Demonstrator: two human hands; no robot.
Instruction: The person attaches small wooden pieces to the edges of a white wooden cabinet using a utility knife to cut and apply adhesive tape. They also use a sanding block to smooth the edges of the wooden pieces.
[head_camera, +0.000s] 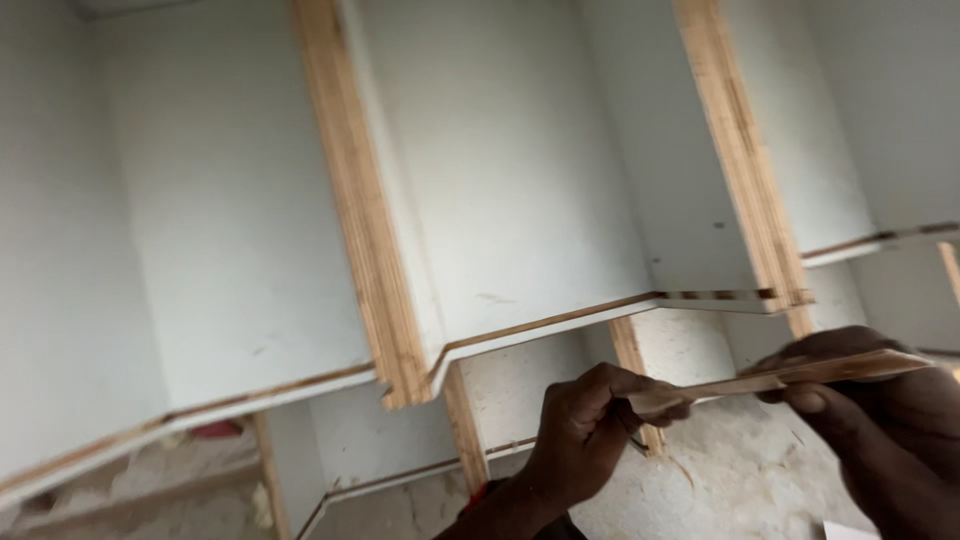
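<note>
Holding thin wooden strip (790, 378) between both hands, low right of view: left hand (585, 435) pinching near end, right hand (870, 400) gripping far end, fingers closed around it. Behind, white plywood cabinet (520, 180) with raw wood edges (365, 220); dusty floor (740, 480) below.

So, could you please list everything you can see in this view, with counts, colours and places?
Cabinet panels: several, white-faced, filling the upper and middle view.
Upright plywood edges: two main, light tan and layered, left of centre and upper right.
Shelf edges: a few, white with a brown line, running across below the panels.
Lower dividers: about three, tan-edged, beneath the shelf.
Floor: one, pale and dusty, bottom right.
Red object: one, small, lower left, too blurred to identify.
Wood strip: one, thin, tan, held between both hands.
Left hand: pinching the strip's left end.
Right hand: gripping the strip's right end.
</note>
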